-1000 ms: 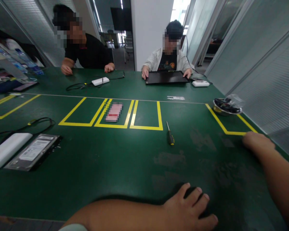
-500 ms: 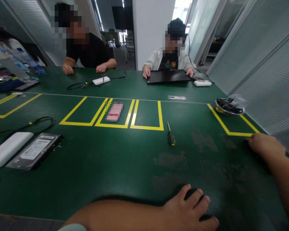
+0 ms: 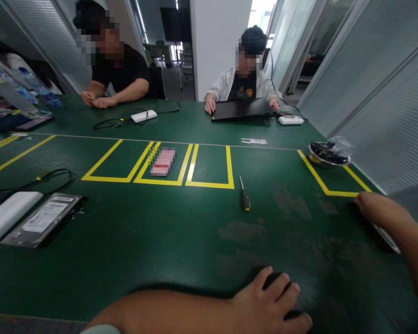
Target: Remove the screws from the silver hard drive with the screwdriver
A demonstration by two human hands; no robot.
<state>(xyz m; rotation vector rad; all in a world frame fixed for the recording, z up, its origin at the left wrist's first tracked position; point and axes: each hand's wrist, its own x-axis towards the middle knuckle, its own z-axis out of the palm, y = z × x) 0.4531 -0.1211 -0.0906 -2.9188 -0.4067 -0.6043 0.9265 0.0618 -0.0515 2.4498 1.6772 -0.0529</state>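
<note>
My left hand (image 3: 275,299) lies on the green table, palm down and fingers spread, with nothing in it. At the right edge, my right hand (image 3: 381,208) curls over a flat dark object with a pale, silvery edge (image 3: 386,237); most of that object and the fingertips are hidden under the hand. A screwdriver (image 3: 245,201) with a black and yellow handle lies between my hands, farther up the table, its shaft pointing away. Off to the left, a hard drive (image 3: 47,218) with a white label rests beside a white power bank (image 3: 14,215).
Yellow tape outlines (image 3: 209,184) mark the table; one surrounds a pink item (image 3: 163,162). A metal bowl (image 3: 329,161) of dark parts stands at the right. Across the table, one person holds a black panel (image 3: 244,110); another rests their forearms near a cabled white box (image 3: 144,116).
A silvery edge now shows beneath my right hand. My left hand stays flat. The person in black has brought their hands together. The view has shifted slightly.
</note>
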